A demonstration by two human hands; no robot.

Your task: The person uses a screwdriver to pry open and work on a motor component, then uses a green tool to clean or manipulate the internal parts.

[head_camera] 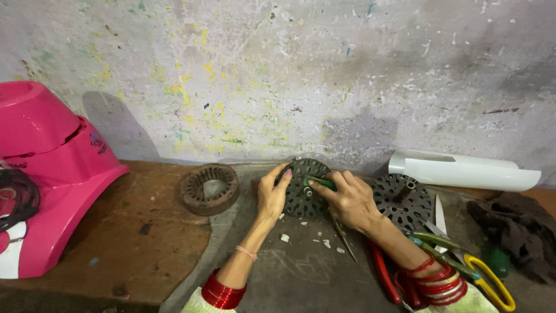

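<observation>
My left hand (pixel 272 194) grips the left rim of a round dark metal part with many holes (pixel 301 200), held tilted up on the bench. My right hand (pixel 347 200) holds a green-handled tool (pixel 319 182) against the part's upper face; its tip is hidden by my fingers. Small white scraps (pixel 327 244) lie on the bench just below the part. Red bangles circle both wrists.
A rusty ring-shaped stator core (pixel 209 188) sits to the left. A second perforated disc (pixel 402 200) lies to the right, with pliers, yellow-handled scissors (pixel 492 284), a dark rag (pixel 515 232) and a white curved cover (pixel 463 170). A pink plastic housing (pixel 52 174) stands far left.
</observation>
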